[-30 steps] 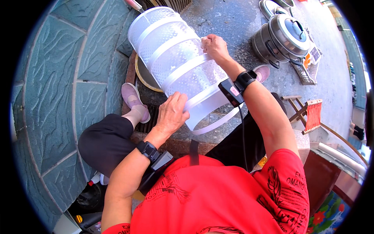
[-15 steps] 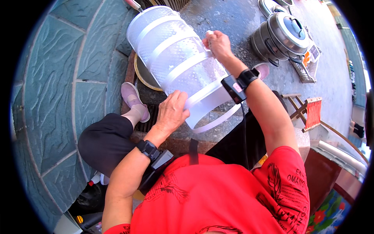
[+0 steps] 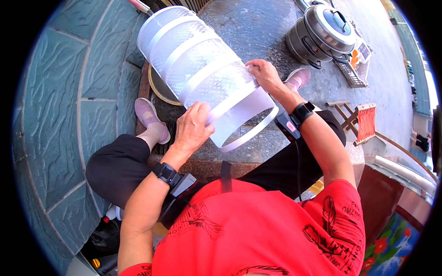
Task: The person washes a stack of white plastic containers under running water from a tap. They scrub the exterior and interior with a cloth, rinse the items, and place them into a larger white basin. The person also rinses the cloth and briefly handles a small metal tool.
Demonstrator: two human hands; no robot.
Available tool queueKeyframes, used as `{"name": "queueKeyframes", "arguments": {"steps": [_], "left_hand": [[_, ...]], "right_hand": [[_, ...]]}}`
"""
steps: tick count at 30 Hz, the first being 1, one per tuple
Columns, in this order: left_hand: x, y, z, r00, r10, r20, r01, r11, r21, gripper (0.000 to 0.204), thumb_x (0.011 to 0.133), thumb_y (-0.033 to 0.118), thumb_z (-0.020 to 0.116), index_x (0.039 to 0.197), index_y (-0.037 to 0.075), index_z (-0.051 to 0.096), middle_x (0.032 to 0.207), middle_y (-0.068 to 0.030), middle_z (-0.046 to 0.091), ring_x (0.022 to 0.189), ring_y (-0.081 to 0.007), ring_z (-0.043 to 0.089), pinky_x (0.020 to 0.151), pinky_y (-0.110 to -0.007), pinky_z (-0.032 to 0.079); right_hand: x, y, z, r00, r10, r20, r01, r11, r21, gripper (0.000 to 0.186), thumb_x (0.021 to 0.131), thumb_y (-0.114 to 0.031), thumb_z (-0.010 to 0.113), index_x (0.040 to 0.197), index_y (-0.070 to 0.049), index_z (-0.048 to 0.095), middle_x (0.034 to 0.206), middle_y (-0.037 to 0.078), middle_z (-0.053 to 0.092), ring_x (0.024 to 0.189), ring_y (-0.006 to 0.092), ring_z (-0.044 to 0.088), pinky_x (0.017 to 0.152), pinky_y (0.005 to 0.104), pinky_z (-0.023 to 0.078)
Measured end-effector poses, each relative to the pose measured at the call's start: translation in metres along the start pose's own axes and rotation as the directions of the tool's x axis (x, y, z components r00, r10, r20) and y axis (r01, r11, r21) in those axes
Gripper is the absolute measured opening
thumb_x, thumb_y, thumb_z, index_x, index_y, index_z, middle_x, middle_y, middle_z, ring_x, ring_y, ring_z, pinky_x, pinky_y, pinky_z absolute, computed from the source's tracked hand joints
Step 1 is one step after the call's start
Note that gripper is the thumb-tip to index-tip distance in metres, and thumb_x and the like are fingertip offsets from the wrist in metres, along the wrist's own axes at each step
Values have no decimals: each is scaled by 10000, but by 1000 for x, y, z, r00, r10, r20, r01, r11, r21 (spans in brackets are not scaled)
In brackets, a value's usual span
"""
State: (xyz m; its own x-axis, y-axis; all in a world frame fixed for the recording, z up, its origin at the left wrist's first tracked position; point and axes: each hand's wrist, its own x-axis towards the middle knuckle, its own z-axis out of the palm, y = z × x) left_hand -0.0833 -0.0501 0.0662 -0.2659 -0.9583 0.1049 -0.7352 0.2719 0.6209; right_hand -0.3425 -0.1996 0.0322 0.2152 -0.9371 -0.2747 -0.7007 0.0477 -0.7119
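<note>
A long translucent white plastic cylinder (image 3: pixel 202 69), ringed with white bands and dotted with a textured pattern, slants away from me. Its open end faces me. My left hand (image 3: pixel 193 126) is closed on the left side of the band near this open end, fingers curled over the edge. On the opposite side, my right hand (image 3: pixel 267 77) pinches the same part of the cylinder, thumb and fingers pressed at the edge. Beneath the cylinder's left side, the rim of a round pan (image 3: pixel 159 87) shows; the cylinder covers most of it.
A large lidded metal pot (image 3: pixel 320 37) stands at the far right, beside a grey plastic basket (image 3: pixel 353 76). Nearer is a folding stool (image 3: pixel 364 123) with red cords. A tiled stone wall (image 3: pixel 60 119) runs along the left. A pink-handled tool (image 3: pixel 140 5) touches the cylinder's far end.
My right hand has slid along the cylinder toward me, from its middle to the band by the open end. My left hand stays near the rim. The view has shifted slightly.
</note>
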Motion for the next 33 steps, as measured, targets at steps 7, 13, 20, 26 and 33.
{"name": "queueKeyframes", "arguments": {"steps": [7, 13, 20, 26, 33], "left_hand": [[0, 0, 1, 1000, -16, 23, 16, 1000, 4, 303, 695, 94, 678, 896, 36, 459, 853, -147, 508, 789, -382, 578, 661, -468, 474], [1, 1, -2, 1000, -18, 19, 18, 1000, -3, 300, 696, 90, 671, 898, 32, 457, 856, -156, 506, 811, -387, 581, 678, -475, 483], [2, 0, -3, 1000, -18, 16, 18, 1000, -2, 288, 692, 80, 664, 887, 25, 459, 853, -163, 504, 829, -387, 579, 692, -470, 494], [1, -2, -10, 998, -39, 46, 41, 999, -30, 291, 691, 79, 670, 892, 26, 466, 862, -160, 508, 843, -383, 579, 690, -470, 495], [3, -3, -7, 996, -57, 72, 60, 997, -37, 257, 694, 73, 636, 891, 24, 479, 866, -154, 498, 835, -364, 573, 675, -452, 503]], "right_hand": [[18, 9, 15, 965, 211, -157, -197, 975, 100, 333, 858, -265, 604, 1065, -10, 656, 935, 214, 683, 911, 354, 662, 833, 410, 498], [-1, -6, 2, 994, 87, -66, -87, 996, -4, 350, 853, -264, 609, 1100, -17, 625, 968, 217, 675, 916, 357, 659, 830, 412, 496], [34, -6, 1, 973, 119, -199, -92, 986, 142, 342, 861, -273, 600, 1096, -27, 638, 909, 165, 677, 844, 276, 662, 770, 375, 503], [110, -67, -2, 992, 44, -117, -11, 964, 267, 312, 885, -219, 579, 1125, -26, 627, 938, 142, 676, 830, 252, 653, 780, 366, 514], [173, -85, 51, 984, -147, -103, 145, 989, -27, 228, 871, -218, 614, 1016, -56, 685, 956, 206, 688, 945, 342, 661, 834, 419, 501]]}}
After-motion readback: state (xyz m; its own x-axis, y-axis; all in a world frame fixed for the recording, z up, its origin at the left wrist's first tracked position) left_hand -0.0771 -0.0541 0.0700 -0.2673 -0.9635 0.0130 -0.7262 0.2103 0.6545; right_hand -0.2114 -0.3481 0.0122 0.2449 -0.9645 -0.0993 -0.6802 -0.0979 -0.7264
